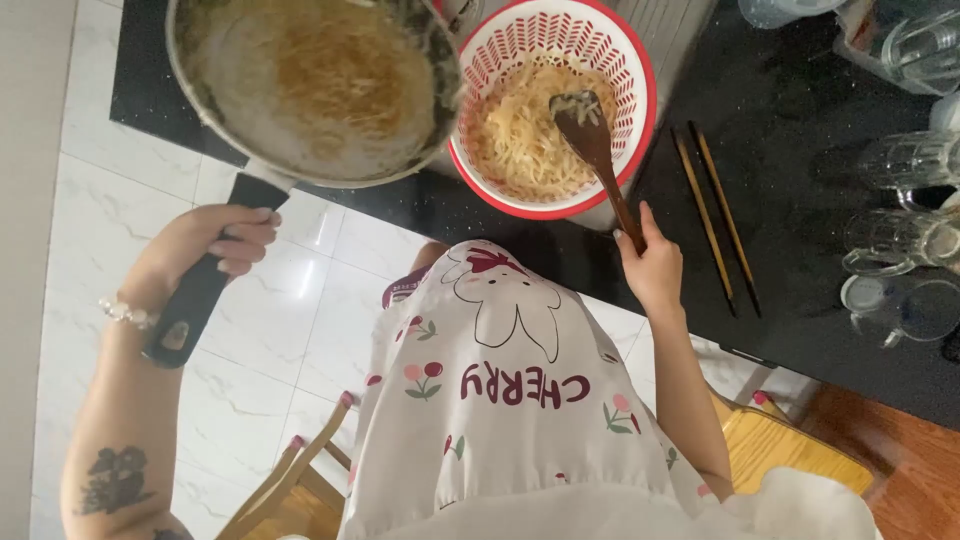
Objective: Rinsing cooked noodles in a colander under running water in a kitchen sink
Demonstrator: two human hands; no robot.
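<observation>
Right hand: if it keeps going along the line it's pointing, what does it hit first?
Probably the red-and-white colander: the right hand points up the wooden spatula toward its rim, noodles beyond. Depth unclear.

The pan (310, 85) is dull grey metal with a matt black handle (200, 290). The spatula (598, 155) and chopsticks (715, 215) are brown wood, the colander (640, 70) glossy red-and-white plastic, the table (800, 150) polished black stone.

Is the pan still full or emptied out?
Nearly empty: the pan shows only a thin noodle residue, while the noodles fill the red-and-white colander.
</observation>
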